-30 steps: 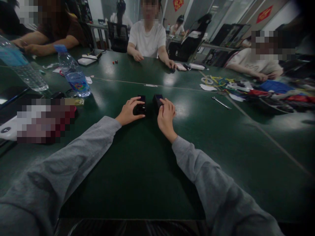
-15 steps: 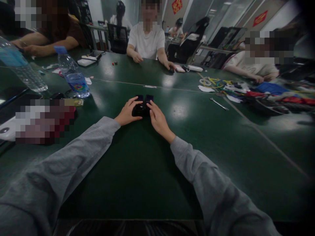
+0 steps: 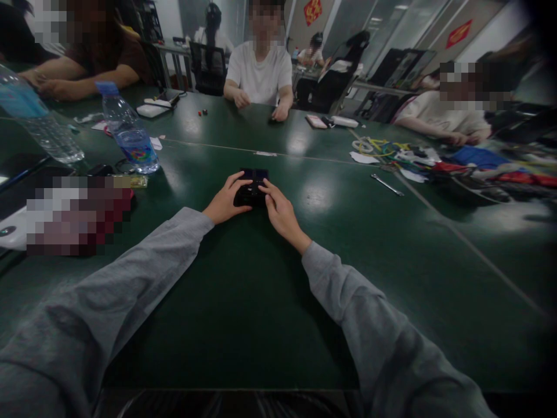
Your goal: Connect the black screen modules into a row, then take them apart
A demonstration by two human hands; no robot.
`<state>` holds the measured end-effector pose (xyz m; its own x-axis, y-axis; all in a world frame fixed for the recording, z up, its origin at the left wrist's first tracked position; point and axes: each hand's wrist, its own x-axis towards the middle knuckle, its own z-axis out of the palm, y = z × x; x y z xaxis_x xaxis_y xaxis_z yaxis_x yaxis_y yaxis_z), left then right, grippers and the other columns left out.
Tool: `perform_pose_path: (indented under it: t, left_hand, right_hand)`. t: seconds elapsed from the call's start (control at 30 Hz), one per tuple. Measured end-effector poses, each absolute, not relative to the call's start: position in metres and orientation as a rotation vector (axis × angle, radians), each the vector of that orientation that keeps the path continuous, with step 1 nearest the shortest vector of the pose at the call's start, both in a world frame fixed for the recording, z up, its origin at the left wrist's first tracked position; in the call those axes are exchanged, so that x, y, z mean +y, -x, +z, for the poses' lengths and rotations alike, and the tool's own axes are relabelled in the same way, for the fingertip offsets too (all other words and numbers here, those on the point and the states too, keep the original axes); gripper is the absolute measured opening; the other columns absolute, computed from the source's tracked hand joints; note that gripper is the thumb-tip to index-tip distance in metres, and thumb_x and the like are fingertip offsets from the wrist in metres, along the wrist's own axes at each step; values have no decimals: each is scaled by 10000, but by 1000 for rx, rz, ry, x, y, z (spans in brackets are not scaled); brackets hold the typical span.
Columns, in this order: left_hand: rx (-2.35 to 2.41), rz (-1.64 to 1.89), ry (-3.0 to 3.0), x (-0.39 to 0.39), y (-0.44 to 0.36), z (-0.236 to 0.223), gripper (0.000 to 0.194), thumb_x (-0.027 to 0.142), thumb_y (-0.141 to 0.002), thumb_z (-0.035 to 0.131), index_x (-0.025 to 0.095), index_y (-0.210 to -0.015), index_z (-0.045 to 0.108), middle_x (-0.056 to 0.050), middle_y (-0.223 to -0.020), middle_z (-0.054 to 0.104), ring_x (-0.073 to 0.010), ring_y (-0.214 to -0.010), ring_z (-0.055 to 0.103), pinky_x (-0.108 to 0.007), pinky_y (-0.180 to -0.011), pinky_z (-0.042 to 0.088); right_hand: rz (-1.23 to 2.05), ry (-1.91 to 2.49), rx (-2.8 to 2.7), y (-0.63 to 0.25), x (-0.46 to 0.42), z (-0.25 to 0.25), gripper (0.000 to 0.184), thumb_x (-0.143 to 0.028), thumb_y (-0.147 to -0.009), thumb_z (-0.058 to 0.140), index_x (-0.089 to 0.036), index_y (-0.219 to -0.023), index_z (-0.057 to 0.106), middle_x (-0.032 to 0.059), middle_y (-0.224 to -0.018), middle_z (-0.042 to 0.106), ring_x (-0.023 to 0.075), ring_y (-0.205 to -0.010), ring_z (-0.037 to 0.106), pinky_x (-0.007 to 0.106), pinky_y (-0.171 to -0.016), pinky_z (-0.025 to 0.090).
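Two small glossy black boxy pieces stand side by side on the green table [image 3: 261,278], too dark for me to make out their kind. My left hand [image 3: 226,200] grips the left black piece [image 3: 245,194], thumb at its near edge and fingers over its far side. Fingers bent, my right hand [image 3: 281,210] holds the right black piece [image 3: 260,187] from its right side. The inner sides of the two pieces appear to touch.
Left of my hands are a blue-capped water bottle [image 3: 133,142], a larger bottle [image 3: 47,128] and a dark red item [image 3: 111,215]. To the right lie a wrench [image 3: 387,184] and a heap of cables [image 3: 474,157]. Across sits a person in a white T-shirt [image 3: 260,72].
The gap between the two black pieces has closed; the right one has shifted left against the other. Across the table, the person's hand with a small dark object has moved left.
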<state>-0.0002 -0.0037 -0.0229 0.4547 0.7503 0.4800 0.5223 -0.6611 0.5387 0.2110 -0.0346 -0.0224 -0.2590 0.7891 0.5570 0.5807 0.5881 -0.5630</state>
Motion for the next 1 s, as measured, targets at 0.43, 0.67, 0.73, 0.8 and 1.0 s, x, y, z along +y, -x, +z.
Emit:
perform_pose_path:
  t: [0.43,0.67,0.73,0.8,1.0]
  left_hand:
    - [1097,1036,-2426,-5,-1,-22,707,273,-733,780,248,-1346,427,-138,-1516,299,-330,-1440,309,-579,-1165,309]
    - [1093,1043,-2422,-5,-2,-22,699,292,-736,774,252,-1343,431,-135,-1517,299,-335,-1437,312,-580,-1159,319]
    - [1093,1042,-2423,-5,-2,-23,698,302,-735,774,261,-1342,431,-130,-1516,301,-340,-1437,312,-591,-1156,316]
    - [1088,1044,-2421,-5,-2,-23,698,316,-737,771,267,-1344,430,-128,-1515,300,-345,-1437,308,-601,-1155,311]
    - [1114,1052,-2364,-4,-3,-24,941,508,-656,813,277,-1430,330,-160,-1542,230,-391,-1449,255,-616,-1133,322]
  right_hand:
    - [267,1098,-1959,-210,-37,-22,324,-246,-1016,373,-241,-1269,576,44,-1453,477,204,-1329,460,483,-1118,393]
    - [242,1083,-1979,-210,-40,-19,328,-271,-1026,357,-238,-1275,567,52,-1454,474,212,-1329,458,475,-1117,391]
    - [239,1092,-1985,-210,-40,-20,332,-280,-1029,347,-241,-1282,560,49,-1460,466,212,-1329,456,474,-1114,392]
    - [238,1090,-1986,-210,-39,-21,336,-290,-1033,341,-235,-1286,554,54,-1462,463,213,-1326,457,470,-1111,393]
    - [157,1132,-2014,-209,-41,-18,345,-342,-1032,344,-239,-1293,543,73,-1445,471,239,-1327,425,497,-1102,376]
